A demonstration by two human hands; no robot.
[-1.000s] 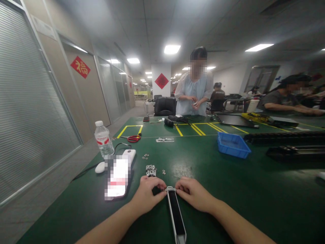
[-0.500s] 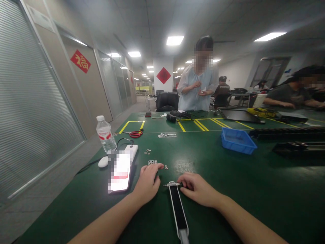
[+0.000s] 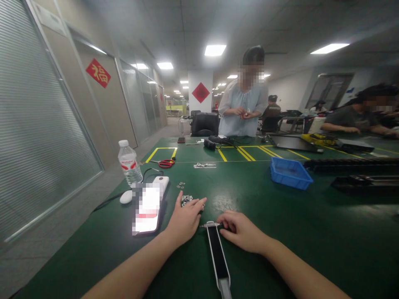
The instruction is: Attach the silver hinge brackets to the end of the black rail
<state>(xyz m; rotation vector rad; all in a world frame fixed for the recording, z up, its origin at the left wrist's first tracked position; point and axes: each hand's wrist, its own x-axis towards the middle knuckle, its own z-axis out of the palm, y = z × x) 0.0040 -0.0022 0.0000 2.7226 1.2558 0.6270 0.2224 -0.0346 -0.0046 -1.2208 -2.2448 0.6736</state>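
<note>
A long narrow piece with a white frame and black middle [image 3: 218, 253] lies on the green table, its grey end pointing at me. A thin metal rod [image 3: 204, 226] crosses its far end. My right hand [image 3: 243, 231] has its fingers curled around the rod's right end, which they partly hide. To the left, my left hand [image 3: 186, 216] is open with fingers spread above small metal parts [image 3: 186, 200]; its fingertips cover some of them. Several small rings [image 3: 181, 185] lie just beyond that hand.
A lit phone [image 3: 148, 209], a white oval object [image 3: 126, 197] and a water bottle [image 3: 129, 164] are on the left. Red-handled scissors [image 3: 167, 163] lie farther back. A blue bin [image 3: 290, 172] sits to the right. Across the table stands a person [image 3: 241, 104].
My left hand has shifted slightly right, its fingers spreading over the small metal parts. My right hand stays at the rod. The person opposite has lowered one hand.
</note>
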